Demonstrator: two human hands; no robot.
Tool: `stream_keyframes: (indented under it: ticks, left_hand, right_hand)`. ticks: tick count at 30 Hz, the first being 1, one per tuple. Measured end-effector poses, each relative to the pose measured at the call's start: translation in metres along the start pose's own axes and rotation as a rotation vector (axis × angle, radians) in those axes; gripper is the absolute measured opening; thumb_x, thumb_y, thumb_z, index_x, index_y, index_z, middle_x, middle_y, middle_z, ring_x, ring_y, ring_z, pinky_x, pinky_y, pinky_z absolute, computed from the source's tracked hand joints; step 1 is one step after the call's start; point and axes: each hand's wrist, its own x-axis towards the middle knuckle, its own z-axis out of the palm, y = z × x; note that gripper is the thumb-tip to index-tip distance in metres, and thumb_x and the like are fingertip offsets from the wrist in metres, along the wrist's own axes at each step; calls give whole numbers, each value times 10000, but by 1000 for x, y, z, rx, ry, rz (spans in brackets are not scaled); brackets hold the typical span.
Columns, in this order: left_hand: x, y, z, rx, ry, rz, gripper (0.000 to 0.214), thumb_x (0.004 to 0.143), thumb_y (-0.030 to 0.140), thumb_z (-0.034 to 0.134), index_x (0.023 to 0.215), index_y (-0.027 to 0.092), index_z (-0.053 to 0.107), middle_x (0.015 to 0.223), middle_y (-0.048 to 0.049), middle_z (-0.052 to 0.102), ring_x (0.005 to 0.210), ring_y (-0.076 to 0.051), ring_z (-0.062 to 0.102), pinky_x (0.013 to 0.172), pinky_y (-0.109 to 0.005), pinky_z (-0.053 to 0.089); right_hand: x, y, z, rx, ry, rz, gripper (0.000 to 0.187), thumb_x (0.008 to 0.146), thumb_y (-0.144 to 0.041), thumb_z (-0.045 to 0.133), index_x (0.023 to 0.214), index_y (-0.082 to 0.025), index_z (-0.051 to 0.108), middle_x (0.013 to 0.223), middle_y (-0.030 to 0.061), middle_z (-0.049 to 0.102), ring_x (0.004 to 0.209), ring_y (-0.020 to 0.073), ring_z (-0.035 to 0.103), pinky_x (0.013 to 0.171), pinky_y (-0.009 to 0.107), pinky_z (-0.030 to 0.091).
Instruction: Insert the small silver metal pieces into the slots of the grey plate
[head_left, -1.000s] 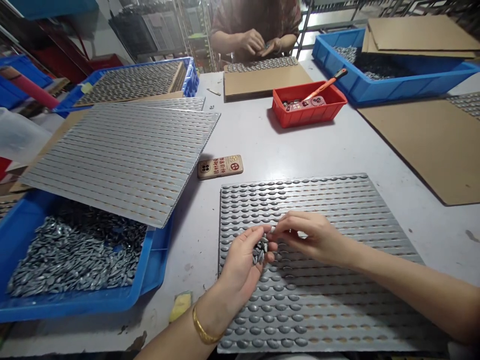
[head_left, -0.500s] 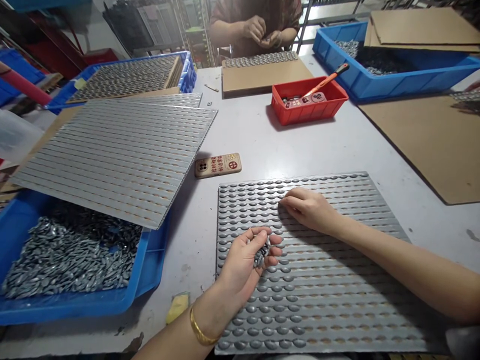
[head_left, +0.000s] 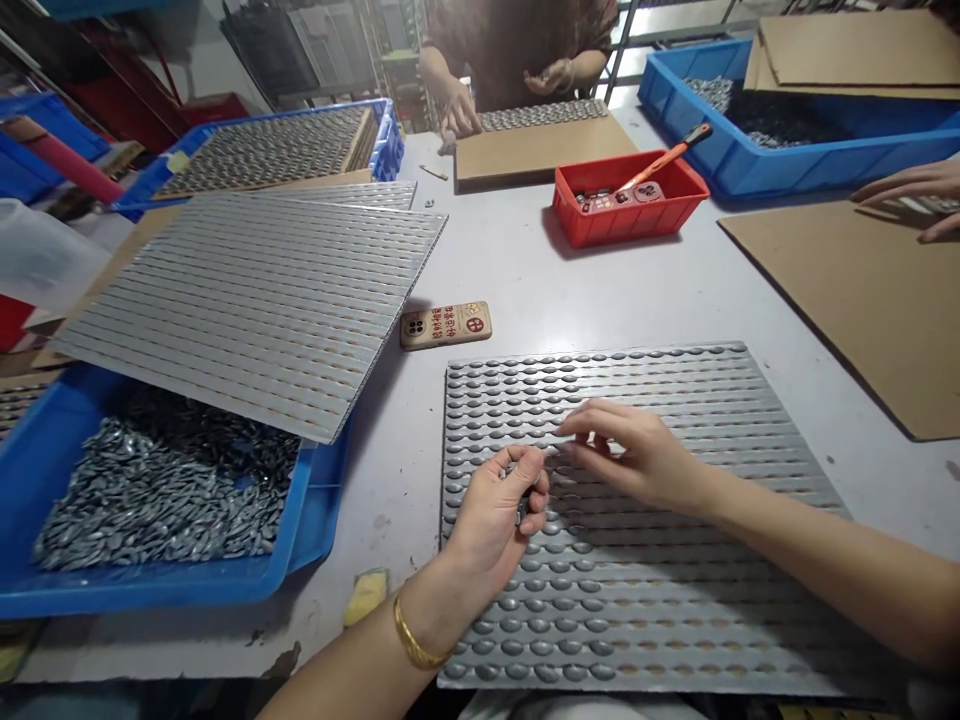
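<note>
My left hand (head_left: 491, 510) is closed around a small clutch of grey, pointed-oval metal pieces (head_left: 523, 508), only partly visible between the fingers. It hovers over the left part of a grey ridged board (head_left: 697, 590). Right beside its fingertips is my right hand (head_left: 630, 445), thumb and forefinger slightly apart; any piece at their tips is too small to make out. Matching oval pieces (head_left: 536, 627) sit in rows of slots along the board's left side and its far edge. Farther right, the slots are bare.
At left, a second ridged board (head_left: 255, 300) overhangs a blue bin (head_left: 307, 530) of loose pieces. A phone-shaped case (head_left: 446, 326) and a red tray (head_left: 630, 215) lie beyond my board. Co-workers' hands (head_left: 461, 110) are across the table and at right, by cardboard (head_left: 847, 290).
My right hand has drawn back from the upper rows to my left fingertips, its fingers parting. My left fingers have curled tighter. The co-worker across has lowered one hand to their board.
</note>
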Motion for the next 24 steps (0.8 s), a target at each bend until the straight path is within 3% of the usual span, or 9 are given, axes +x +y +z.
stream_keyframes:
  ticks: [5, 10, 14, 19, 24]
  left_hand:
    - [2, -4, -1, -3, 18, 35, 311, 746, 366, 764, 806, 150, 547, 707, 13, 544, 546, -37, 461, 412, -122, 288]
    - [1, -5, -2, 29, 3, 34, 340, 769, 426, 728, 787, 154, 524, 600, 54, 446, 453, -22, 352, 365, -128, 175]
    - [-2, -3, 0, 30, -3, -2, 355, 772, 454, 715, 796, 172, 499, 589, 63, 430, 441, -21, 331, 369, -126, 153]
    - [-3, -5, 1, 40, -32, -13, 405, 756, 489, 717, 736, 178, 459, 555, 75, 394, 429, -22, 306, 369, -132, 150]
    - [-1, -13, 1, 21, 53, -46, 381, 787, 502, 680, 770, 183, 471, 541, 61, 436, 413, -28, 336, 361, -122, 156]
  right_hand:
    - [-3, -32, 10, 103, 0, -38, 120, 925, -223, 542, 1028, -206, 600, 902, 72, 614, 793, 169, 579, 637, 281, 505]
    - [0, -34, 15, 41, -2, -242, 186, 890, -122, 544, 1057, -182, 600, 991, 100, 622, 866, 189, 568, 722, 327, 502]
    - [2, -32, 14, 51, -17, -268, 239, 887, -80, 518, 1090, -173, 605, 1009, 107, 616, 887, 185, 564, 738, 319, 492]
    - [1, -35, 14, 180, -75, -220, 177, 915, -88, 506, 1024, -168, 619, 945, 85, 620, 847, 155, 565, 722, 278, 480]
    - [-2, -37, 17, 292, -83, 0, 72, 923, -159, 540, 927, -174, 611, 815, 34, 605, 729, 125, 544, 640, 246, 450]
